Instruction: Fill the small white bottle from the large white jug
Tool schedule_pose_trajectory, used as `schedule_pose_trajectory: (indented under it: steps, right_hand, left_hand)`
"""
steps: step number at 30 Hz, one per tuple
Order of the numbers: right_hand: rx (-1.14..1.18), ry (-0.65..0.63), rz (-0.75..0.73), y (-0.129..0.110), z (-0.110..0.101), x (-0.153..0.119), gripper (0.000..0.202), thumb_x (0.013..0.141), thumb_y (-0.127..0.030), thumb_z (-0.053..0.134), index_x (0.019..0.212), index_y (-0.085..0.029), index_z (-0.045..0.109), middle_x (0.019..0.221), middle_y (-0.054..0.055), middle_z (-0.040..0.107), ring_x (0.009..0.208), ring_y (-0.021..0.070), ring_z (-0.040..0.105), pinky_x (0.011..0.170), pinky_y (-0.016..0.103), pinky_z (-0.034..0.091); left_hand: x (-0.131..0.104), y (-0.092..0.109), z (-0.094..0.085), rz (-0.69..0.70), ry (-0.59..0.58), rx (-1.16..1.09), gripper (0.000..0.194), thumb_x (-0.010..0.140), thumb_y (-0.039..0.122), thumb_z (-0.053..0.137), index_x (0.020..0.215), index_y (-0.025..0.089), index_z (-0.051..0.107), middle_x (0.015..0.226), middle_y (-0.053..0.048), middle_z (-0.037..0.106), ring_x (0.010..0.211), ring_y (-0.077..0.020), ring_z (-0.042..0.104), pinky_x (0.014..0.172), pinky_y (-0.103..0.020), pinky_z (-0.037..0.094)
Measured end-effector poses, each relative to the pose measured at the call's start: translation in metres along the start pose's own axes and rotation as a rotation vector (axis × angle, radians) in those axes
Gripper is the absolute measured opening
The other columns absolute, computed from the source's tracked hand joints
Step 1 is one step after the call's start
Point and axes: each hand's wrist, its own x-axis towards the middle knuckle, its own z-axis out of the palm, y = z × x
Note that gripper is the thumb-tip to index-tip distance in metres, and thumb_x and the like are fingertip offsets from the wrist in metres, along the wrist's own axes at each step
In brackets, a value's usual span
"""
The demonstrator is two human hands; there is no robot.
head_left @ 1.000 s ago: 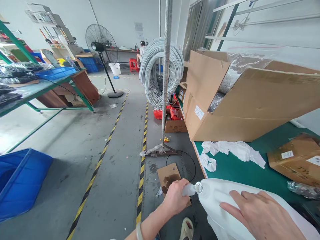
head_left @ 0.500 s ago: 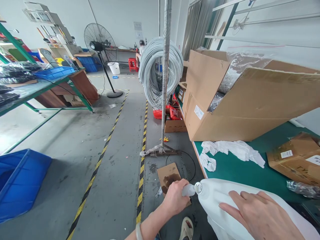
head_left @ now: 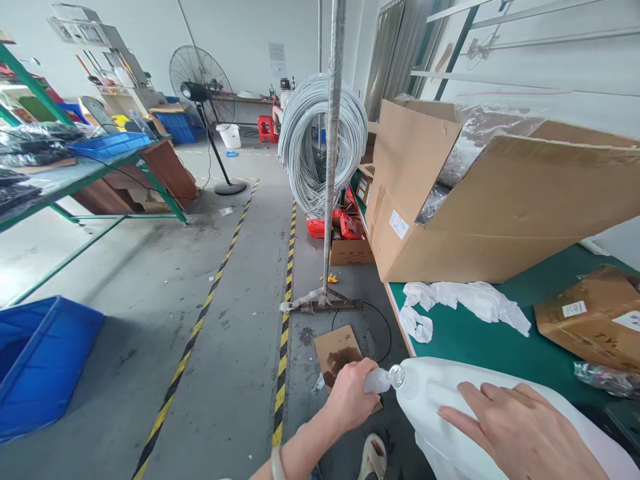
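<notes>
White jug juts beyond the green tabletop.

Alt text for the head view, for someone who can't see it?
A person's left hand holds a small translucent container at the mouth of a tilted white jug, while the right hand rests on the jug. A large open cardboard box stands on the green table beyond.

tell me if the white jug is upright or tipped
Tipped: the white jug lies sideways, its mouth pointing at the small container in the left hand, while the right hand touches its body.
</notes>
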Motion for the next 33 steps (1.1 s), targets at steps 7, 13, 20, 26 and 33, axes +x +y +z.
schedule_pose_trajectory:
  steps: [7, 13, 20, 26, 33]
  right_hand:
    - [-0.009, 0.017, 0.000, -0.0001, 0.0041, -0.0043, 0.070, 0.094, -0.039, 0.007, 0.069, -0.019, 0.069, 0.057, 0.010, 0.064, 0.043, 0.0170, 0.059, 0.045, 0.027, 0.046]
    - [-0.068, 0.014, -0.012, -0.0006, 0.0071, -0.0063, 0.064, 0.094, -0.038, 0.012, 0.069, -0.019, 0.068, 0.055, 0.008, 0.063, 0.043, 0.0180, 0.058, 0.045, 0.027, 0.045]
    - [-0.032, 0.031, 0.013, -0.0009, 0.0073, -0.0078, 0.064, 0.094, -0.042, 0.013, 0.067, -0.018, 0.066, 0.052, 0.008, 0.062, 0.042, 0.0172, 0.058, 0.046, 0.027, 0.043]
    - [-0.059, 0.021, -0.003, -0.0018, 0.0070, -0.0064, 0.064, 0.093, -0.042, 0.014, 0.068, -0.018, 0.067, 0.053, 0.008, 0.062, 0.043, 0.0172, 0.058, 0.046, 0.027, 0.044]
    - [-0.061, 0.008, -0.009, -0.0029, 0.0079, -0.0074, 0.064, 0.094, -0.035, 0.011, 0.066, -0.019, 0.067, 0.053, 0.008, 0.062, 0.042, 0.0174, 0.057, 0.046, 0.028, 0.044]
  left_hand:
    - [-0.0012, 0.0011, -0.0003, -0.001, 0.002, -0.001, 0.032, 0.061, 0.009, 0.051, 0.089, 0.022, 0.056, 0.088, -0.001, 0.064, 0.078, -0.0180, 0.057, 0.059, -0.023, 0.036]
    - [-0.0019, 0.0024, -0.0006, 0.004, 0.004, 0.000, 0.032, 0.060, 0.010, 0.051, 0.090, 0.022, 0.056, 0.087, -0.001, 0.064, 0.079, -0.0181, 0.057, 0.061, -0.023, 0.038]
    - [-0.0031, 0.0034, -0.0009, 0.009, 0.011, 0.005, 0.031, 0.061, 0.010, 0.050, 0.089, 0.022, 0.056, 0.086, -0.001, 0.064, 0.079, -0.0180, 0.057, 0.062, -0.024, 0.038]
    - [-0.0042, 0.0030, -0.0003, 0.003, 0.009, 0.009, 0.031, 0.061, 0.009, 0.051, 0.089, 0.022, 0.056, 0.086, -0.001, 0.064, 0.080, -0.0186, 0.057, 0.063, -0.024, 0.039]
    - [-0.0055, 0.0010, 0.0004, -0.015, 0.000, 0.012, 0.033, 0.061, 0.010, 0.052, 0.092, 0.022, 0.056, 0.090, -0.002, 0.064, 0.083, -0.0194, 0.057, 0.062, -0.024, 0.038]
